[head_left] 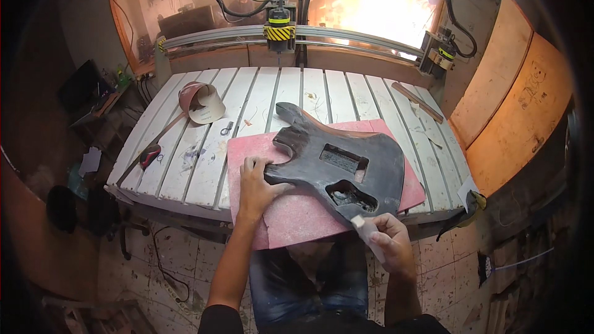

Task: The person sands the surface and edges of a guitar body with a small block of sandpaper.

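Observation:
A dark grey electric guitar body (309, 170) lies flat and slanted on a pink board (291, 222), its two cut-out cavities facing up. My left hand (257, 188) grips the guitar body at its left end, fingers on the far side and thumb on the near side. Just off the body's near right edge, my right hand (393, 244) pinches a small, pale folded piece of sandpaper (365, 230). The sandpaper's tip comes close to that edge; whether they touch is hard to tell.
The board rests on a white slatted table (179, 173). A sandpaper roll (204, 105) stands at its far left, near a red-and-black handled tool (150, 156). A wooden strip (417, 102) lies far right. Across the back runs a gantry with a spindle (279, 31).

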A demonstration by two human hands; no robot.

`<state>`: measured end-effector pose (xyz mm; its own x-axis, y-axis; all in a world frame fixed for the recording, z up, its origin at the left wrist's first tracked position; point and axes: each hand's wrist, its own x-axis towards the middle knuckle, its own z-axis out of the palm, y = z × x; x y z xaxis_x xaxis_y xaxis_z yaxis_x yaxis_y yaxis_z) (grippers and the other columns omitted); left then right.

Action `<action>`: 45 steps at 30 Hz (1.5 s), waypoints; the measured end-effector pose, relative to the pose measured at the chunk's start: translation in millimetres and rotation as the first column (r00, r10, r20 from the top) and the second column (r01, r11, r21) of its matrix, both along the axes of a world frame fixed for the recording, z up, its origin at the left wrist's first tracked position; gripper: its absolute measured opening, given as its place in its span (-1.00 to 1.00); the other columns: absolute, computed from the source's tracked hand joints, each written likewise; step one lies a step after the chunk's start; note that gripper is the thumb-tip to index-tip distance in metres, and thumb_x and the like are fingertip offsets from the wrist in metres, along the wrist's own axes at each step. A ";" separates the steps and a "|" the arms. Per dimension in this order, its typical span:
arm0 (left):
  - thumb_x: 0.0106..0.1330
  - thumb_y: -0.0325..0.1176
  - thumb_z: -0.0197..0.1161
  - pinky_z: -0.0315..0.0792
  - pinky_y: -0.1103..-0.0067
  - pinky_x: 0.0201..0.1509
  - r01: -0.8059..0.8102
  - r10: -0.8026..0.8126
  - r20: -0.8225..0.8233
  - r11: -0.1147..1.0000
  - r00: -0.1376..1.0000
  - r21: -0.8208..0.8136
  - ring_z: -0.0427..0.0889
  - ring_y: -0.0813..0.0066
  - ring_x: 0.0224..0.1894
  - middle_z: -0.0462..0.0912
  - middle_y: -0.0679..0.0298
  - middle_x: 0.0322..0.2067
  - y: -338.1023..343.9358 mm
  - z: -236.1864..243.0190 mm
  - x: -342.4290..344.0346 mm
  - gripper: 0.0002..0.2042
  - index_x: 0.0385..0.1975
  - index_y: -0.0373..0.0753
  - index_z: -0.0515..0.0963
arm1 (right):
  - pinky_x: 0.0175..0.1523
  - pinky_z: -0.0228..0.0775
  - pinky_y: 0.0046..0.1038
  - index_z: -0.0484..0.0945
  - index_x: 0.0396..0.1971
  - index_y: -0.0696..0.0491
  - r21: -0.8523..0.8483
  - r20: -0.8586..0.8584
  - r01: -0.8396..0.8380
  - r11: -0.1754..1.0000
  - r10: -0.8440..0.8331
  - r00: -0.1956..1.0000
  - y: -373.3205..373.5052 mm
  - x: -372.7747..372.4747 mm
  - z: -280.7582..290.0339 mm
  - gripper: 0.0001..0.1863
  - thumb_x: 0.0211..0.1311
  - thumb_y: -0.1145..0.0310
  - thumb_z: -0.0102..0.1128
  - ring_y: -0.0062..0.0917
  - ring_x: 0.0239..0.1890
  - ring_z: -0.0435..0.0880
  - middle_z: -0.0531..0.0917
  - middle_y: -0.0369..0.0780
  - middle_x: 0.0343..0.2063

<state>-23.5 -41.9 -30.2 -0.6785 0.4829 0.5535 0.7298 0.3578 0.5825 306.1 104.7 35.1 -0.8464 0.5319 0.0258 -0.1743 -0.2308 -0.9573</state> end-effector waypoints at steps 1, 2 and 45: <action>-0.30 -0.07 0.83 0.47 0.20 0.24 0.002 -0.002 0.000 1.000 1.000 -0.001 0.55 -0.02 0.11 0.57 0.04 0.01 -0.4 -0.1 1.5 -0.21 -0.01 -0.29 0.64 | 0.00 0.64 -0.41 0.58 -0.09 0.20 0.025 0.045 0.080 0.996 -0.081 0.996 2.4 -1.6 -7.7 -0.57 0.24 0.21 0.51 -0.52 -0.17 0.74 0.72 -0.14 -0.17; -0.31 -0.04 0.84 0.50 0.22 0.18 0.022 -0.021 -0.018 1.000 1.000 0.003 0.57 0.00 0.05 0.57 0.06 -0.05 -1.2 0.5 4.6 -0.24 -0.08 -0.29 0.65 | -0.01 0.67 -0.43 0.58 -0.08 0.20 0.053 0.089 0.158 0.986 -0.162 0.983 3.8 -3.0 -12.8 -0.57 0.25 0.20 0.50 -0.53 -0.18 0.74 0.71 -0.15 -0.17; 0.08 0.05 0.58 0.41 0.18 0.32 0.347 -0.403 -0.141 0.886 0.904 -0.309 0.49 0.16 0.26 0.58 0.29 0.18 -7.8 -0.8 73.7 -0.43 0.12 0.03 0.74 | 0.13 0.49 -0.12 0.80 -0.18 -0.09 0.975 -0.076 0.155 0.157 -0.420 0.904 84.8 -140.0 -31.5 -0.83 0.23 0.31 0.42 -0.17 -0.02 0.70 0.79 -0.17 -0.08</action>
<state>50.2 -49.7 -31.0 -0.3085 0.8287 0.4669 0.9291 0.1572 0.3348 166.1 189.6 3.5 -0.6934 0.4155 0.5888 0.1870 0.8928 -0.4098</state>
